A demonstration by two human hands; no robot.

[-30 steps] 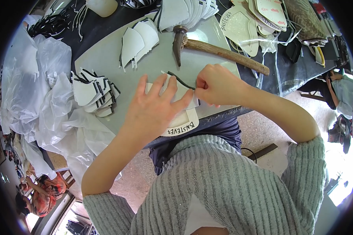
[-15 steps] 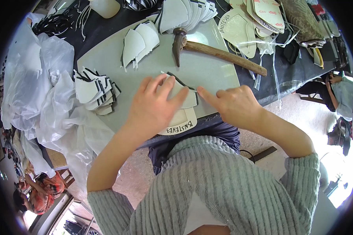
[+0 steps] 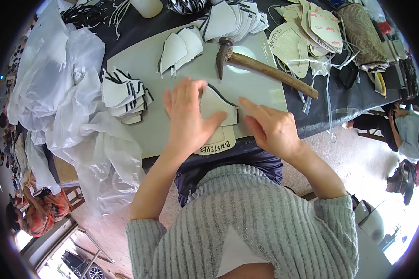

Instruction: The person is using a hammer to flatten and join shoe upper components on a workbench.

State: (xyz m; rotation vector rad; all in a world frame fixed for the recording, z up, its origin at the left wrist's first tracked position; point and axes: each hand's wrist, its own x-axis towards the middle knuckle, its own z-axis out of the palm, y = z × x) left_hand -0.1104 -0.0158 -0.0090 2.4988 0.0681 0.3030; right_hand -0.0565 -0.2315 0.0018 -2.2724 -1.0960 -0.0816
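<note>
A white curved piece with black edging (image 3: 212,108) lies on the grey board, partly hidden under my left hand (image 3: 187,116). That hand rests on its left side, thumb stretched out over the white surface and fingers bent toward the top edge. Beneath the piece, a cream pattern card (image 3: 226,138) with handwriting sticks out toward me. My right hand (image 3: 275,131) hovers just right of the piece, apart from it, index finger extended and thumb held away, with nothing in it.
A wooden-handled hammer (image 3: 270,72) lies across the board (image 3: 149,49). Around it are a stack of edged white pieces (image 3: 121,100), two loose white pieces (image 3: 174,49), and a larger fanned pile (image 3: 228,23). Cream pattern cards (image 3: 288,46) sit far right; plastic sheeting (image 3: 79,83) drapes left.
My right hand has drawn away from the edged piece's right end, its thumb now spread from the index finger. My left thumb has come down lower on the piece. The whole view has shifted slightly.
</note>
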